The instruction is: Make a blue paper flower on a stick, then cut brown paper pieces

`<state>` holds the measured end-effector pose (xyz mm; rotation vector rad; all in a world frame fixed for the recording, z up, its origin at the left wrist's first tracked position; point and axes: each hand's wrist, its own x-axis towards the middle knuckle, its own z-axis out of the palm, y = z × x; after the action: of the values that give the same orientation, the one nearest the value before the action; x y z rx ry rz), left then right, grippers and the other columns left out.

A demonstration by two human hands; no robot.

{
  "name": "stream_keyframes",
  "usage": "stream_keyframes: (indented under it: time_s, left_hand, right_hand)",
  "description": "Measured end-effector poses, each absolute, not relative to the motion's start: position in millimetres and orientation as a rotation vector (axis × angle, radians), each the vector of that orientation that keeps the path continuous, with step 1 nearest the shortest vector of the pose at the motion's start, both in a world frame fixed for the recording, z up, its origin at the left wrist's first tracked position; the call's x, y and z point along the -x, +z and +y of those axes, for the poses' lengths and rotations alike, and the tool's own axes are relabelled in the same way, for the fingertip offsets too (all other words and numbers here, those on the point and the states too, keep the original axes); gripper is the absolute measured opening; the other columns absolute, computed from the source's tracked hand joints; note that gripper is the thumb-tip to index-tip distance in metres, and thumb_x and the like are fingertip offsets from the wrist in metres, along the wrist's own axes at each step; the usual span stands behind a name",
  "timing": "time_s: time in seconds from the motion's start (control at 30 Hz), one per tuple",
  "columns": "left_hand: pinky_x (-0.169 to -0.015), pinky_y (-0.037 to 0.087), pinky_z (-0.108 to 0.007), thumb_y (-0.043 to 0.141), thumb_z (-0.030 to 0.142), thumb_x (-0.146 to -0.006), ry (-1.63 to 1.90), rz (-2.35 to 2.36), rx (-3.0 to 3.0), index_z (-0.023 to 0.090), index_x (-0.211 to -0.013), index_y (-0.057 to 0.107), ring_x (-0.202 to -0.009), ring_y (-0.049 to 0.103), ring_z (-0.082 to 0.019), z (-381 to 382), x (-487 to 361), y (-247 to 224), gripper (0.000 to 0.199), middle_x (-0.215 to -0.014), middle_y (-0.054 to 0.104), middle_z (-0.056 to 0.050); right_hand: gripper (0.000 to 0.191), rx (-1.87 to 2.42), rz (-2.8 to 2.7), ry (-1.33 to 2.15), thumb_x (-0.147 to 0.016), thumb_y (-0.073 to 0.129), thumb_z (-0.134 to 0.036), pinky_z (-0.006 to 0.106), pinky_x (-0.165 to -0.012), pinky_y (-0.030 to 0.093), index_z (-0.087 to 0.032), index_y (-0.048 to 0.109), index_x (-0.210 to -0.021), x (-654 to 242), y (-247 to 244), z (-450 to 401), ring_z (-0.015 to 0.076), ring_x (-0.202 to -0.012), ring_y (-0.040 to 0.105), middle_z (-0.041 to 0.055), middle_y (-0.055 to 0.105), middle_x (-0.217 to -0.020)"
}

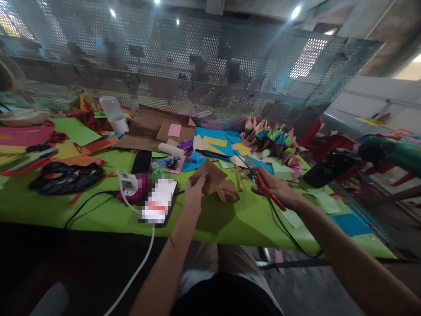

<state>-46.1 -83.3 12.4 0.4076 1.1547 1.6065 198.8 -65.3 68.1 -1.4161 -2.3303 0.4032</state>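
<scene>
Between the thumb and fingers of my left hand [194,193] is a piece of brown paper [215,180], creased and bent, held just over the green table. My right hand [274,188] grips a pair of scissors with red handles [265,186]; their blades point up and left, apart from the paper. A yellow pencil [239,179] lies between the two hands. Left of my left hand, a phone with a lit screen [158,202] rests beside a purple power strip [133,188] with a white charger plugged in.
Folded paper flowers [272,136] stand at the back right. Brown sheets [144,125], blue paper [217,136] and a dark phone [141,162] lie toward the back. A black mask-like object [66,176] sits left. A black cable [283,228] crosses the right side. Perforated metal [184,83] rises behind.
</scene>
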Motion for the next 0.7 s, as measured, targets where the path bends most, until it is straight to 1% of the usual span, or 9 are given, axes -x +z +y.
stream_keyframes:
  time_s: [0.07,0.2,0.37,0.43,0.5,0.6,0.7]
  left_hand:
    - [-0.099,0.055,-0.037,0.078,0.026,-0.073,1.652,1.089,-0.462,0.019,-0.091,0.069,-0.110,0.071,-0.025,-85,45,13,0.022,-0.107,0.077,-0.009]
    - [-0.097,0.056,-0.038,0.077,0.028,-0.074,1.665,1.045,-0.502,0.017,-0.093,0.069,-0.107,0.072,-0.026,-88,43,18,0.023,-0.105,0.077,-0.010]
    - [-0.101,0.053,-0.040,0.080,0.029,-0.071,1.629,1.122,-0.500,0.018,-0.096,0.069,-0.109,0.071,-0.026,-93,43,27,0.029,-0.107,0.076,-0.009]
    - [-0.102,0.053,-0.041,0.080,0.029,-0.071,1.624,1.145,-0.492,0.017,-0.096,0.069,-0.107,0.071,-0.026,-94,43,29,0.030,-0.106,0.076,-0.009]
    - [-0.101,0.054,-0.042,0.078,0.026,-0.074,1.628,1.147,-0.479,0.017,-0.096,0.069,-0.106,0.072,-0.025,-94,43,31,0.026,-0.105,0.076,-0.008]
    - [-0.099,0.055,-0.040,0.075,0.022,-0.077,1.608,1.161,-0.462,0.018,-0.094,0.069,-0.103,0.073,-0.023,-94,42,33,0.018,-0.105,0.076,-0.008]
    - [-0.100,0.055,-0.039,0.076,0.023,-0.077,1.596,1.188,-0.462,0.020,-0.094,0.069,-0.106,0.072,-0.023,-94,42,33,0.019,-0.109,0.076,-0.009]
  right_hand:
    - [0.042,1.444,-2.387,0.360,-0.089,0.054,-0.057,0.036,-0.074,0.050,-0.023,0.056,-0.114,-199,63,-74,0.0251,-0.083,0.064,0.0071,0.068,-0.097]
    - [0.042,1.522,-2.380,0.132,-0.090,0.055,-0.055,0.038,-0.074,0.050,-0.022,0.059,-0.117,-193,49,-83,0.0299,-0.090,0.067,0.0107,0.070,-0.099]
    - [0.040,1.549,-2.380,0.049,-0.088,0.060,-0.046,0.036,-0.077,0.050,-0.022,0.060,-0.121,-183,37,-88,0.0310,-0.100,0.069,0.0124,0.071,-0.116]
    - [0.039,1.538,-2.394,0.030,-0.088,0.061,-0.042,0.036,-0.078,0.050,-0.022,0.060,-0.121,-179,35,-91,0.0303,-0.100,0.069,0.0123,0.070,-0.119]
    - [0.039,1.548,-2.395,0.004,-0.087,0.062,-0.040,0.036,-0.077,0.050,-0.021,0.060,-0.121,-176,34,-93,0.0304,-0.099,0.069,0.0126,0.070,-0.120]
    - [0.036,1.579,-2.381,-0.041,-0.085,0.064,-0.039,0.036,-0.074,0.050,-0.022,0.062,-0.117,-172,35,-94,0.0297,-0.094,0.070,0.0120,0.071,-0.117]
    - [0.034,1.570,-2.370,-0.078,-0.084,0.066,-0.038,0.034,-0.072,0.049,-0.023,0.063,-0.115,-170,35,-93,0.0285,-0.092,0.070,0.0107,0.072,-0.114]
